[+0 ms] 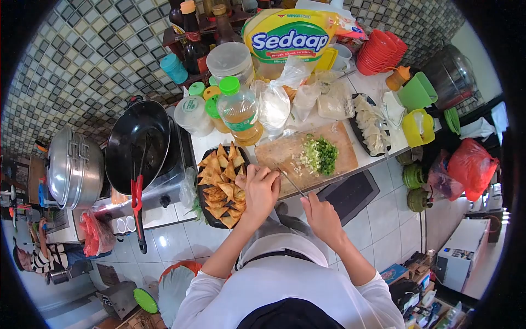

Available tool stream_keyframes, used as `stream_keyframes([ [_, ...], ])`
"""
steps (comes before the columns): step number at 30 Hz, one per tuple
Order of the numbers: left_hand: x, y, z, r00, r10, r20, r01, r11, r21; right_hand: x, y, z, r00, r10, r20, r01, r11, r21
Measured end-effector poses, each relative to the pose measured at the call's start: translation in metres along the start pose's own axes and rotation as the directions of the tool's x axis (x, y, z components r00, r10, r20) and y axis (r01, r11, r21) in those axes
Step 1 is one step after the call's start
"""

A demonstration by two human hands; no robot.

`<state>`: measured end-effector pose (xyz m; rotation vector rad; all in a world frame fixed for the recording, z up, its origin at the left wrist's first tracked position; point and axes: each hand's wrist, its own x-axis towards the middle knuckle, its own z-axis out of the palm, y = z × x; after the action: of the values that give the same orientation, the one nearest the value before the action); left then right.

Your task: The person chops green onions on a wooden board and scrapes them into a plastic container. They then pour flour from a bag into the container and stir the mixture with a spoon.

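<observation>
Counter (378,151) layout, seen from above.
A board (329,159) lay on the counter with chopped greens (320,155) on it; a tray (204,203) of pastries (223,183) sat just left, a wok (137,145) farther left, bottles (239,112) behind, and a knife (290,183) at the board's near edge.

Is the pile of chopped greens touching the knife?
Apart. The head view shows the greens heaped further along the board, with bare wood between them and the knife in the right hand.

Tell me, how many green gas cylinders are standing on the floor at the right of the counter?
2. One gas cylinder stands beside the counter's end, and the second gas cylinder stands just below it in the picture, closer to the person. Others may be hidden under the counter.
</observation>
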<state>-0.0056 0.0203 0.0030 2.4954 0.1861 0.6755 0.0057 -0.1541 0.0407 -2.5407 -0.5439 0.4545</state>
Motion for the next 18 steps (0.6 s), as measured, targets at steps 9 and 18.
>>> stream_keyframes([
  [9, -0.002, -0.005, 0.001, 1.000, -0.006, -0.025, 0.006, 1.000, -0.010, 0.000, 0.008, -0.008, 0.999, 0.020, 0.025, -0.020, 1.000, 0.021],
  [18, -0.003, -0.003, 0.000, 1.000, -0.006, 0.003, 0.006, 1.000, 0.011, -0.002, 0.011, -0.002, 1.000, -0.001, -0.025, 0.006, 0.981, 0.195],
])
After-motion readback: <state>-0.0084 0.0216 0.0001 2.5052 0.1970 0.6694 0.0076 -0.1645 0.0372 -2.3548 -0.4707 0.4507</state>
